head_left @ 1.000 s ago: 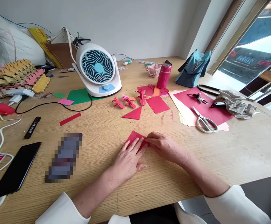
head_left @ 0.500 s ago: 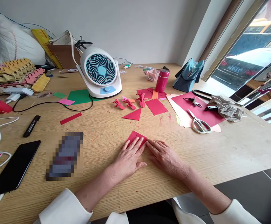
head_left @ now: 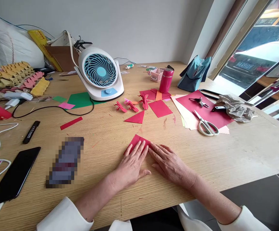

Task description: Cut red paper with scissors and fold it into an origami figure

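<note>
A small sheet of red paper lies on the wooden table in front of me, partly hidden by my fingers. My left hand rests flat on it, fingers stretched out and the thumb pointing right. At the paper's right edge, my right hand lies with its fingers extended and their tips touching it. Beyond the hands are a red paper triangle, a red paper square and several folded red paper figures.
Scissors and keys lie on red sheets at right, near a red flask and a blue bag. A white fan stands at the back. A marker and a black phone are on the left.
The view has shifted slightly. Both hands stay at the red paper in nearly the same pose, and the other things have not moved on the table.
</note>
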A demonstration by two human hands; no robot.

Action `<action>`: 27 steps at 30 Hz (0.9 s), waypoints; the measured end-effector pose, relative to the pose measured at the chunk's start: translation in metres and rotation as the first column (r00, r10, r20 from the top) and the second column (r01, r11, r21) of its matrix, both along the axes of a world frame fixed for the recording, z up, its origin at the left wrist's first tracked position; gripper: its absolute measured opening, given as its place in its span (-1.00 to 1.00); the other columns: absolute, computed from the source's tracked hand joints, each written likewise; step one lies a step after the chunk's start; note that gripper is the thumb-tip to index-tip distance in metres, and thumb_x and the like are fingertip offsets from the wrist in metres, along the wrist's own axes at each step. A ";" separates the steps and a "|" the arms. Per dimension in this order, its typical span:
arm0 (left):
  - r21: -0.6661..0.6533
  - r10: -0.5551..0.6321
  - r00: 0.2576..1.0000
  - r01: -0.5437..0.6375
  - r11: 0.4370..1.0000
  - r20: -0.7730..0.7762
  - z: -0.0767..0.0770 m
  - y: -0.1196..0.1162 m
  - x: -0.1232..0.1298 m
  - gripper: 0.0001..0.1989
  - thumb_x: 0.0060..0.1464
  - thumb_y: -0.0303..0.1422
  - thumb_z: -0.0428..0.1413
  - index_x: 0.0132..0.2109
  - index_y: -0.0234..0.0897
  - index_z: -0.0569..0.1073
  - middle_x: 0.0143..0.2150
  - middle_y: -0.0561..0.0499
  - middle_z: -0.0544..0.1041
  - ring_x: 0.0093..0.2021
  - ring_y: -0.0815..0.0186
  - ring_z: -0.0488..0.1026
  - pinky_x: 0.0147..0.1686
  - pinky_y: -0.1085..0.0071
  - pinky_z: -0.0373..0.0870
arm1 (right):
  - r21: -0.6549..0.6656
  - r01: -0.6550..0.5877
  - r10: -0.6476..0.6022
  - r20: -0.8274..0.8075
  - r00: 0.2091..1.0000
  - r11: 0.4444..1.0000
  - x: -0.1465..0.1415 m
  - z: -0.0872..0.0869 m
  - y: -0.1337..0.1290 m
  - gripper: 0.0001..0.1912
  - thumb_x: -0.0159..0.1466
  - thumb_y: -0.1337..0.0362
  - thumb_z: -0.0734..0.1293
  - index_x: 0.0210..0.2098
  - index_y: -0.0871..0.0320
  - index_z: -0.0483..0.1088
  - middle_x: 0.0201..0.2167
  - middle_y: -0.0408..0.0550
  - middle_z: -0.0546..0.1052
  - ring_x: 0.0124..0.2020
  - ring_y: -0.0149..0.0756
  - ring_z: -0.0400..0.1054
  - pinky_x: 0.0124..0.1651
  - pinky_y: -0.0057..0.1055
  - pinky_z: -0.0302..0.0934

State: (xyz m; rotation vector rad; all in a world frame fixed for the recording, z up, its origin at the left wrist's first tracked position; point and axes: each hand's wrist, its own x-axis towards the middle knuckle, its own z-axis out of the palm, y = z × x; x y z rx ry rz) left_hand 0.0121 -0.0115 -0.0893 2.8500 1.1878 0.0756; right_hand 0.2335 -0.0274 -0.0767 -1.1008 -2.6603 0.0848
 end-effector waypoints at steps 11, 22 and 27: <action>-0.087 -0.025 1.000 0.024 0.996 -0.010 0.008 0.002 -0.002 -0.11 0.15 0.19 -0.23 0.40 -0.37 -0.02 0.43 -0.30 -0.04 0.43 -0.02 -0.19 0.31 -0.01 -0.18 | 0.036 0.162 -0.164 0.044 0.985 0.986 0.002 -0.001 -0.009 -0.39 0.37 0.16 0.19 0.28 0.45 0.15 0.32 0.32 0.16 0.31 0.04 0.10 0.27 -0.03 0.11; 0.046 0.062 0.997 -0.060 0.997 -0.039 0.008 -0.022 -0.050 -0.16 0.21 0.12 -0.21 0.43 -0.31 -0.20 0.45 -0.17 -0.05 0.44 0.07 -0.17 0.32 0.08 -0.20 | 0.072 0.384 -0.385 0.008 0.923 0.921 0.000 -0.014 -0.018 -0.38 0.34 0.12 0.20 0.27 0.40 0.16 0.29 0.38 0.19 0.30 0.12 0.08 0.25 0.02 0.05; 0.010 0.066 0.997 -0.066 0.998 -0.030 0.013 -0.019 -0.051 -0.23 0.22 0.08 -0.18 0.39 -0.32 0.01 0.41 -0.19 0.07 0.41 0.05 -0.06 0.28 0.06 -0.02 | 0.061 0.375 -0.375 -0.013 0.927 0.925 0.002 -0.013 -0.017 -0.41 0.34 0.14 0.22 0.24 0.40 0.19 0.28 0.37 0.21 0.28 0.12 0.10 0.23 0.02 0.08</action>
